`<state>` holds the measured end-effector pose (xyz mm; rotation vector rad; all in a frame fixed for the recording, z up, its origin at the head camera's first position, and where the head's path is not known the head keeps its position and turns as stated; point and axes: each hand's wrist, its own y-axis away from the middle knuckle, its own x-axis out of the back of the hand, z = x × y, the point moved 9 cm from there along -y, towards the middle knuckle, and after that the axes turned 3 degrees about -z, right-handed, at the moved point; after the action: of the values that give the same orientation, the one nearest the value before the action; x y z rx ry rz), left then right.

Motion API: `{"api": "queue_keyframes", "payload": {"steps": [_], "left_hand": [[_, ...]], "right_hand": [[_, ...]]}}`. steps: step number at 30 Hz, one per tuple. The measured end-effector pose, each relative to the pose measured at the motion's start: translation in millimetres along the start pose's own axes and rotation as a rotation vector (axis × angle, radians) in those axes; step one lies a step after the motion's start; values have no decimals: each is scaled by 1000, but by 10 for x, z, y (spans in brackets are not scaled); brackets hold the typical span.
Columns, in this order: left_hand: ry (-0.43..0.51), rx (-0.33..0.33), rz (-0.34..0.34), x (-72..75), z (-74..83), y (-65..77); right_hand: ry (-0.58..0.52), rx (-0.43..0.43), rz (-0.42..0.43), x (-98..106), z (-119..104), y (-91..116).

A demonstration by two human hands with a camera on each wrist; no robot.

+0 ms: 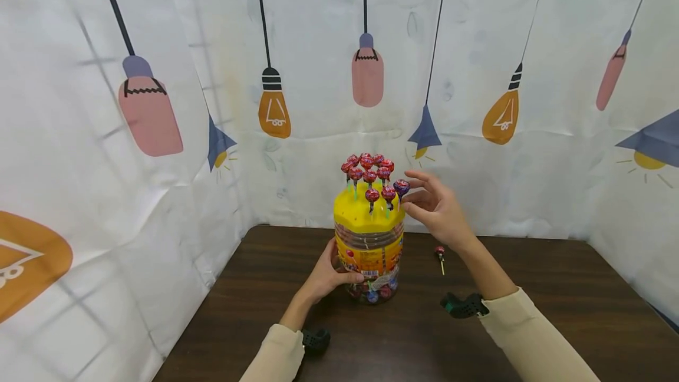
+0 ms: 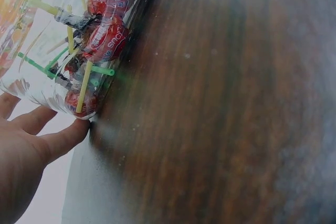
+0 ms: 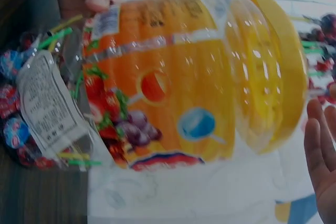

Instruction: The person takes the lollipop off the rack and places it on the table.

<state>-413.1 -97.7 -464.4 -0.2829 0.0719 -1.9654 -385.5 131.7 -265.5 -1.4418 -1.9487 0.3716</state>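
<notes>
A candy jar (image 1: 369,252) with a yellow lid (image 1: 356,216) stands upright, several red-wrapped lollipops (image 1: 366,161) sticking up from the lid. My left hand (image 1: 330,276) grips the jar's lower left side, thumb across the front. Wrapped lollipops (image 2: 107,40) show through the clear bottom in the left wrist view. At the lid's right edge is a purple-wrapped lollipop (image 1: 401,186); my right hand (image 1: 436,208) holds it, thumb and fingertips at its stick. In the right wrist view the fingers (image 3: 314,140) appear beside the lid, the rest cut off by the frame.
One red lollipop (image 1: 439,251) lies on the dark wooden table (image 1: 498,335) to the right of the jar, below the right forearm. A white cloth (image 1: 318,28) printed with hanging lamps encloses the table at the back and sides.
</notes>
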Motion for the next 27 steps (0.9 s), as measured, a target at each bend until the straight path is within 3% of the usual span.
{"api": "queue_keyframes", "payload": {"steps": [12, 18, 27], "left_hand": [[-3, -6, -9, -5, -4, 8], [-6, -9, -11, -5, -3, 7], [-16, -8, -4, -9, 0, 13]], "right_hand": [[-4, 53, 107, -10, -116, -74], [-68, 114, 154, 156, -279, -140], [-128, 72, 220, 463, -266, -102]]}}
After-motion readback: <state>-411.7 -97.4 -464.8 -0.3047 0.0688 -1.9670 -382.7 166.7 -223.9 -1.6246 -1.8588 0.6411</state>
